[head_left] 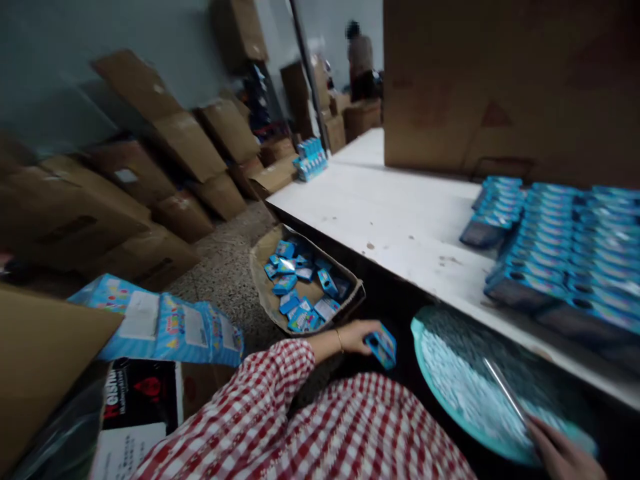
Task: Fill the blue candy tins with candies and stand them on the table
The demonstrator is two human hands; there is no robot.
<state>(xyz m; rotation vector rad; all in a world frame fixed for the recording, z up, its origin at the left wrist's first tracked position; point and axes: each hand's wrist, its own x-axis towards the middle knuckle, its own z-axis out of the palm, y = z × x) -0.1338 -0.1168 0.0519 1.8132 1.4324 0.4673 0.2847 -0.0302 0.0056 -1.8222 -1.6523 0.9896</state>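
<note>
My left hand [358,337] is closed around a small blue printed box [383,347], which has a dark hole in its side. It hangs between a carton and a basin, just below the table edge. In my right hand [563,450], at the lower right, is a slim silver metal stick [504,389]; its far end points over the basin. The turquoise basin [425,367] holds many small whitish pieces [455,387], too blurred to name. To the left of it, a low open carton [263,293] contains several loose blue boxes [287,283].
Rows of blue boxes [540,247] stand on the white table [380,207] at right, before a large cardboard box [500,87]. More blue boxes [311,160] sit at its far corner. Blue printed packs [170,323] lie at left. Stacked cartons [190,147] and a person [360,60] are behind.
</note>
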